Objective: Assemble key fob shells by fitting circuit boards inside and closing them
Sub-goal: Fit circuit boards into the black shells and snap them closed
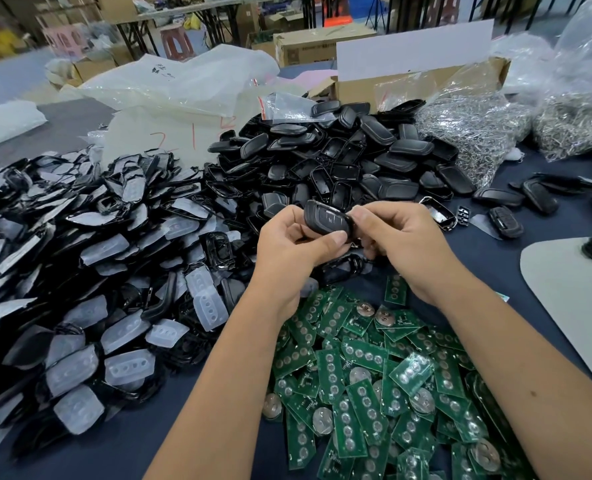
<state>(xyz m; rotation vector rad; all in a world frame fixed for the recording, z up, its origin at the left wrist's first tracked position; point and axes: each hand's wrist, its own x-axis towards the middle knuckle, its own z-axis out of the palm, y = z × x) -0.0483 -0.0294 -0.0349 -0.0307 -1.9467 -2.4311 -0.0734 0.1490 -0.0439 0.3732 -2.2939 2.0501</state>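
Observation:
A black key fob [325, 217] with its button face up is held above the table between both hands. My left hand [289, 249] grips its near and left side, thumb pressed along the lower edge. My right hand [400, 239] pinches its right end with thumb and fingers. A heap of green circuit boards [374, 379] with coin cells lies below my wrists. A pile of black shell backs [339, 161] rises behind the fob. Shell fronts with clear rubber button pads [90, 285] cover the left of the table.
Several closed fobs [506, 221] lie at the right. Bags of metal parts [474, 133] sit at the back right beside a cardboard box [412, 81]. A grey board [571, 292] lies at the right edge. White plastic bags [183, 81] are at the back.

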